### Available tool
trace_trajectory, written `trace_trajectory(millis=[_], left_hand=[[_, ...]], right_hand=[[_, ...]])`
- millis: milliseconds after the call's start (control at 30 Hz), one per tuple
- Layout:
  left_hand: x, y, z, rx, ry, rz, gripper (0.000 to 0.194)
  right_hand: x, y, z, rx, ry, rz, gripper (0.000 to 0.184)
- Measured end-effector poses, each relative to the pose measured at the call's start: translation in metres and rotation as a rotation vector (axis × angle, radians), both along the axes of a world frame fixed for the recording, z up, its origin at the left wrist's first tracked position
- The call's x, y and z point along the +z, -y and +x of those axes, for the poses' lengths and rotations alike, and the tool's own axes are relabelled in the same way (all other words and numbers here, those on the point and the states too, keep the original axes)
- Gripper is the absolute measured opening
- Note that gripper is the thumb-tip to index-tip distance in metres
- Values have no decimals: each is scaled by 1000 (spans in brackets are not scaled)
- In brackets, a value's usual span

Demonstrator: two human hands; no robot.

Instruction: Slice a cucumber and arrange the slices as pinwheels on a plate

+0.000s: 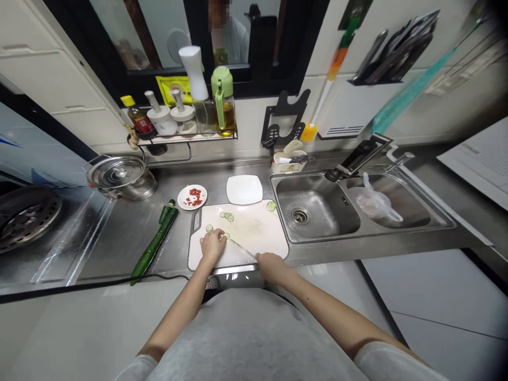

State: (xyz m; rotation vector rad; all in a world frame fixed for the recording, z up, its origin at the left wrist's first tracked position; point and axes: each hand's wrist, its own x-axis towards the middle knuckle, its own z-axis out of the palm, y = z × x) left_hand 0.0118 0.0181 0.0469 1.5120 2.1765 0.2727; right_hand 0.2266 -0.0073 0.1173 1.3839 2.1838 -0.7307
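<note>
Far left, the lidded steel pot; next, a long green cucumber lying on the counter. Then a small plate of red bits, and the cutting board! The left hand is down on it, fingers bunched against a cucumber slice, though whether they pinch it I can't tell. Knife tip just beside, handle wrapped in the right hand's grip. Rightmost, the double sink.
</note>
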Motion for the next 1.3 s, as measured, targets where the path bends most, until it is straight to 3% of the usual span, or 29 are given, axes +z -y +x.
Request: trace_trajectory(millis=[300,467,667,833,1100,1300], left_hand=[[2,-4,6,-9,-25,19,12],[2,-1,7,43,46,39,8],[-1,1,-19,214,123,103,13],[-4,-11,-45,295,100,96,22],[-4,-27,-60,173,-66,33,28],[-3,-32,-61,38,-103,13,24]], right_hand=[[9,-3,15,-20,-24,-18,28],[3,-6,28,-60,-46,5,29],[-2,-12,34,-81,-57,23,28],[-3,-14,32,-87,-55,17,27],[-8,-18,32,-78,-60,28,26],[-3,-21,30,-81,-56,5,28]])
